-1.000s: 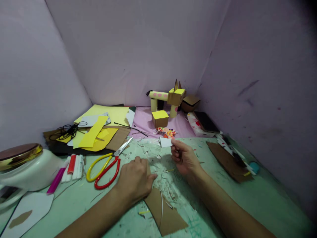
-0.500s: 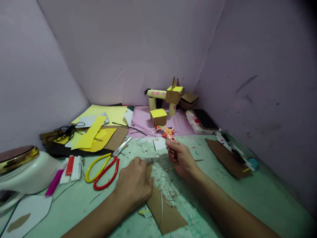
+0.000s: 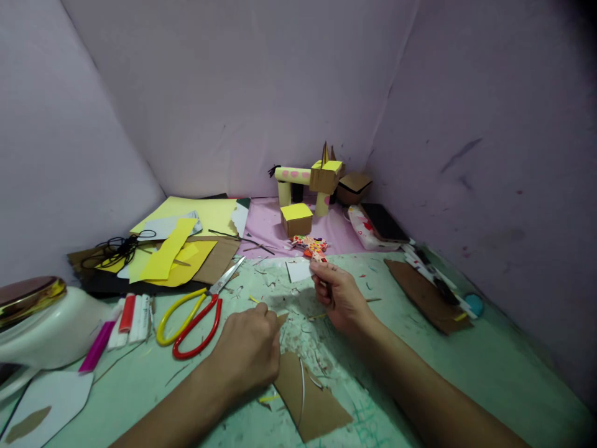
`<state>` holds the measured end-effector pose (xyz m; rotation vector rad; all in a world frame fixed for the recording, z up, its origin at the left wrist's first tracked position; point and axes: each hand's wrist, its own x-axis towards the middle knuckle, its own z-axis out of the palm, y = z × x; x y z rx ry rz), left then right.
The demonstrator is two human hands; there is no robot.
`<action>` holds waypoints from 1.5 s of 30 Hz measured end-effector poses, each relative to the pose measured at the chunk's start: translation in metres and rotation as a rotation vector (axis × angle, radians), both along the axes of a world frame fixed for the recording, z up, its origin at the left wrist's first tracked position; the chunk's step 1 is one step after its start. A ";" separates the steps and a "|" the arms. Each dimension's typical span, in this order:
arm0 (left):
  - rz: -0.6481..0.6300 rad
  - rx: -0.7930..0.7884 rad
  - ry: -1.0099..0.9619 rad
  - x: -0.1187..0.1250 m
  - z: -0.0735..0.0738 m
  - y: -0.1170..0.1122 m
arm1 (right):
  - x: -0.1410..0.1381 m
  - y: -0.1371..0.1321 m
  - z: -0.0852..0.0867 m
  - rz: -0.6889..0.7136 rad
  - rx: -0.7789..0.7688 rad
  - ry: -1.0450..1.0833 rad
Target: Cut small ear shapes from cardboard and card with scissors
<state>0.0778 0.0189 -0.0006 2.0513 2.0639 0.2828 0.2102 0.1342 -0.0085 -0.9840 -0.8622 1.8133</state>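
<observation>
My left hand [image 3: 249, 345] is closed low over the table, knuckles up. A bit of brown cardboard [image 3: 282, 320] juts out beside its fingers, and the fingertips are hidden. Just below lies a larger cardboard piece [image 3: 312, 398] with a curved white strip on it. My right hand [image 3: 338, 292] makes a pinch at the edge of a small white paper piece [image 3: 297, 271]; what is between the fingertips is too small to make out. Colourful patterned scraps [image 3: 311, 244] lie just beyond those fingers. Scissors [image 3: 196, 317] with yellow and red handles rest open, left of my left hand.
At the back stands a yellow cardboard animal figure [image 3: 293, 175] with pink spots, near a yellow-topped box [image 3: 296, 221]. Coloured paper sheets [image 3: 172, 255] and markers [image 3: 133, 317] are on the left. A phone [image 3: 385, 222] and brown cardboard [image 3: 415, 295] lie right.
My left hand has shifted slightly left and toward me, and less cardboard shows beside it. A thin yellow sliver has come into sight beyond it. My right hand keeps its pinch.
</observation>
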 end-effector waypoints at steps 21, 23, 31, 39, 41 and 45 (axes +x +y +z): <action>0.541 0.002 -1.287 -0.029 0.002 0.023 | -0.004 -0.008 -0.001 0.173 0.020 -0.125; 0.515 -0.020 -1.305 -0.028 0.001 0.022 | -0.005 -0.011 -0.003 0.227 0.052 -0.151; 0.434 -0.133 -1.340 -0.019 0.000 0.017 | -0.007 -0.014 -0.017 0.320 0.191 -0.211; 0.650 0.074 -1.375 -0.024 -0.012 0.021 | -0.007 -0.015 0.001 0.246 -0.377 0.219; 0.695 0.080 -1.388 -0.026 -0.015 0.022 | -0.006 -0.015 0.005 0.246 -0.458 0.255; 0.712 0.069 -1.409 -0.028 -0.016 0.024 | -0.006 -0.017 0.003 0.295 -0.420 0.263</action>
